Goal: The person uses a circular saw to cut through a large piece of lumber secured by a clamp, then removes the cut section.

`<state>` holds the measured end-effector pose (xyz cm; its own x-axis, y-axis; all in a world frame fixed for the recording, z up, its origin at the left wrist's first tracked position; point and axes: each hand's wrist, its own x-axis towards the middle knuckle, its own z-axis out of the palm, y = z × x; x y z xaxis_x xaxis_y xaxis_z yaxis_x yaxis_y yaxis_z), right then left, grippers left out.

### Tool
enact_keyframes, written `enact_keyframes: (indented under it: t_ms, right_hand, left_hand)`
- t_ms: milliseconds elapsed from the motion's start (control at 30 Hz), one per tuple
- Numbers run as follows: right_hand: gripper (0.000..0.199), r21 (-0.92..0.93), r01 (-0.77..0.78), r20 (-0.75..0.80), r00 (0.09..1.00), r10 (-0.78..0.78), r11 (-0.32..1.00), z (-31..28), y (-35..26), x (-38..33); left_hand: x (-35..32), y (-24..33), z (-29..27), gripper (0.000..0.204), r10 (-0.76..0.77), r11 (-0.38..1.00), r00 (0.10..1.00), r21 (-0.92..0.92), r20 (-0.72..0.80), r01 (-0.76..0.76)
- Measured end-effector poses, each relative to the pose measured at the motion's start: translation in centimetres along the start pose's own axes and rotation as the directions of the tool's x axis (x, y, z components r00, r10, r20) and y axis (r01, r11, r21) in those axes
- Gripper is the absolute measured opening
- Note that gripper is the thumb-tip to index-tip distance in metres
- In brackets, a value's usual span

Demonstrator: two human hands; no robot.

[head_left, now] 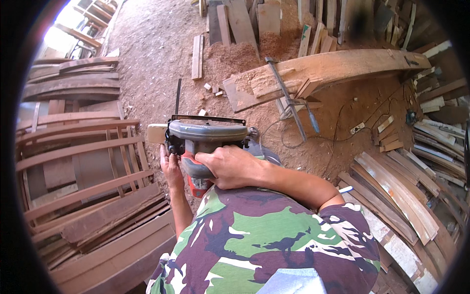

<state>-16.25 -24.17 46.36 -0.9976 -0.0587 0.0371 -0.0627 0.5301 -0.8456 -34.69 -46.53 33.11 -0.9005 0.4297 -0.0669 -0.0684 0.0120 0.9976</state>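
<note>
Grey-and-red circular saw [205,142] held in both hands at frame centre.
Right hand [230,166] has its grip clamped on the saw's handle; left hand [170,166] closes on the saw's left side. Sawdust-covered floor [156,59] lies beyond, a curved timber beam [342,66] at upper right, stacked wooden slats [78,161] at left.

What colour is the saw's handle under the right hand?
Red and grey: the handle of the saw shows red below the right hand, clearest in the head view.
</note>
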Motion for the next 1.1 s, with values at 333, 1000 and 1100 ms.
enact_keyframes:
  t_ms: [333,1000,1100]
  right_hand:
    - [0.043,0.106,-0.044,-0.172,0.983,0.062,0.993,-5.3,6.4,12.7]
    - [0.043,0.677,-0.471,-0.736,-0.407,0.542,0.566,-12.5,14.5,15.2]
    - [0.041,0.850,-0.301,-0.521,-0.597,0.611,0.432,-14.3,14.2,16.6]
  left_hand:
    - [17.8,2.8,1.4,0.064,-0.059,0.994,0.995,0.094,0.075,0.051]
    - [39.9,-4.9,47.3,0.068,-0.330,0.926,-0.158,0.286,0.931,-0.247]
    - [37.9,-5.7,53.7,0.072,-0.322,0.921,-0.445,0.168,0.836,-0.351]
